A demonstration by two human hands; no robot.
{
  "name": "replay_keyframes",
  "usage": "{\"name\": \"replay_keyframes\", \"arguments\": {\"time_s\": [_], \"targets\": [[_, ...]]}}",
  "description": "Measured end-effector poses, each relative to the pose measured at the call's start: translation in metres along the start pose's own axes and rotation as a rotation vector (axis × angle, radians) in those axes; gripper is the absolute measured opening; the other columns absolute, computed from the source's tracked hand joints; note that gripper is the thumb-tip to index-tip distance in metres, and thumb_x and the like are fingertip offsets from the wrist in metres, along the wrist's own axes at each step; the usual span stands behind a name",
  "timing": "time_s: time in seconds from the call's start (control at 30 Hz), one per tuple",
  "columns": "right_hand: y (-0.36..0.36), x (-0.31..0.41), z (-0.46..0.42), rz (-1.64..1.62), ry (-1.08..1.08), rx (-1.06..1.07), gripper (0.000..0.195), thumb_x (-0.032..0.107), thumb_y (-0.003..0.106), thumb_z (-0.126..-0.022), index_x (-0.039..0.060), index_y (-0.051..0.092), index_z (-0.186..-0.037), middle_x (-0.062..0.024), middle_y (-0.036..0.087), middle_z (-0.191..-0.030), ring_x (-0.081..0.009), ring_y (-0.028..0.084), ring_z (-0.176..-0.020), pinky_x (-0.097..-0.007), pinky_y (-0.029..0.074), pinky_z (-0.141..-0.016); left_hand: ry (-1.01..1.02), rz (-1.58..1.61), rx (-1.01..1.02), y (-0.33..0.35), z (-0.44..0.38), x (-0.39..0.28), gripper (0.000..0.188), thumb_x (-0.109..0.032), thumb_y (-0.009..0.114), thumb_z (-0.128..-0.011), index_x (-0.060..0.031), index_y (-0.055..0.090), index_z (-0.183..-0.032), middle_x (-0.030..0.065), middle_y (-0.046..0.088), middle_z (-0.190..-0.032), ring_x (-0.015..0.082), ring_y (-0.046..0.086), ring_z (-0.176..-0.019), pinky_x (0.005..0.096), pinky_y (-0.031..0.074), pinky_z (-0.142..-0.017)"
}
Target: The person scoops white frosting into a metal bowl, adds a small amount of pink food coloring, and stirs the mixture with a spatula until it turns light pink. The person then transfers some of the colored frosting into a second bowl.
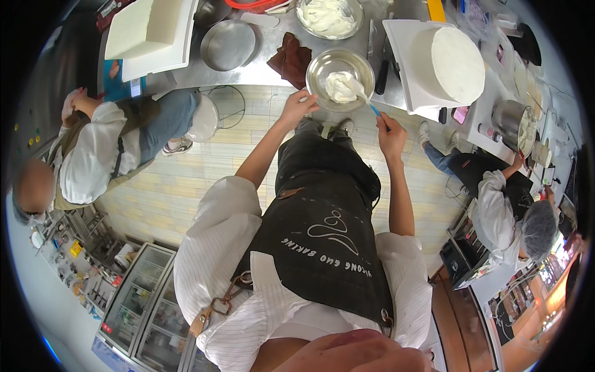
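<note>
A stainless steel mixing bowl sits at the table's front edge, tilted a little toward me. In it lies a mound of white cream. My left hand has its fingers and thumb at the bowl's near left rim. My right hand grips the blue handle of a spatula; its pale blade is in the cream at the bowl's right side. Behind this bowl stands a second bowl, heaped with white cream. A brown cloth lies just left of the near bowl.
A round white-frosted cake stands on a white board at right. A square white cake is on another board at left. A round metal pan and a black-handled tool lie between. Co-workers stand at left and right.
</note>
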State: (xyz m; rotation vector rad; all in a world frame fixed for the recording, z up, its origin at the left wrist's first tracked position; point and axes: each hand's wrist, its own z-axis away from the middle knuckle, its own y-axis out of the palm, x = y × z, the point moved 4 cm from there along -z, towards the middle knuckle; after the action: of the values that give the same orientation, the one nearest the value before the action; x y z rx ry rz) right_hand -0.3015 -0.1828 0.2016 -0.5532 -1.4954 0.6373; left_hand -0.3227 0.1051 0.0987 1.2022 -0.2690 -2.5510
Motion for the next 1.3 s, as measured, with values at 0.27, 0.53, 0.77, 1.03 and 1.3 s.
{"name": "replay_keyframes", "arguments": {"time_s": [0.27,0.53,0.77,1.03,1.3], "targets": [[0.026,-0.014,-0.009,0.034,-0.076,0.153,0.019,0.015,0.068,-0.089,0.0048,0.073,-0.104,-0.0099,0.068,-0.070,-0.0162,0.063,-0.059,-0.0293,0.048,-0.057,0.284,0.057,-0.024,0.024,0.017,-0.027,0.019,-0.001,0.061,-0.092,-0.0042,0.051,-0.077,0.0113,0.052,-0.128,0.0136,0.063,-0.093,0.0337,0.063,-0.078],[0.059,0.004,0.030,-0.579,0.325,0.296,0.027,0.015,0.068,-0.091,-0.0020,0.070,-0.112,-0.0018,0.067,-0.073,-0.0066,0.058,-0.068,-0.0232,0.046,-0.062,0.427,0.108,-0.085,0.025,0.063,-0.049,0.020,0.003,0.059,-0.092,-0.0014,0.051,-0.074,0.0166,0.032,-0.150,0.0201,0.062,-0.107,0.0363,0.064,-0.081],[0.060,0.056,0.033,-0.947,0.498,0.387,0.027,0.012,0.067,-0.092,-0.0046,0.068,-0.114,-0.0011,0.063,-0.075,-0.0037,0.046,-0.062,-0.0193,0.033,-0.054,0.523,0.125,-0.128,0.035,0.092,-0.064,0.016,0.004,0.059,-0.092,0.0007,0.054,-0.077,0.0126,0.046,-0.134,0.0209,0.062,-0.104,0.0368,0.063,-0.084],[0.035,0.089,0.015,-1.178,0.561,0.488,0.024,0.011,0.062,-0.094,-0.0059,0.067,-0.110,0.0003,0.059,-0.076,-0.0032,0.038,-0.061,-0.0181,0.028,-0.053,0.554,0.241,-0.183,0.033,0.113,-0.081,0.011,0.001,0.058,-0.094,-0.0011,0.056,-0.083,0.0072,0.061,-0.107,0.0181,0.066,-0.094,0.0367,0.063,-0.080],[0.006,0.105,-0.017,-1.173,0.555,0.469,0.024,0.010,0.061,-0.095,-0.0067,0.066,-0.111,0.0004,0.057,-0.077,-0.0023,0.037,-0.061,-0.0172,0.027,-0.054,0.512,0.335,-0.199,0.017,0.108,-0.090,0.014,0.000,0.058,-0.094,-0.0032,0.055,-0.081,0.0075,0.064,-0.097,0.0185,0.067,-0.090,0.0400,0.063,-0.079]]}}
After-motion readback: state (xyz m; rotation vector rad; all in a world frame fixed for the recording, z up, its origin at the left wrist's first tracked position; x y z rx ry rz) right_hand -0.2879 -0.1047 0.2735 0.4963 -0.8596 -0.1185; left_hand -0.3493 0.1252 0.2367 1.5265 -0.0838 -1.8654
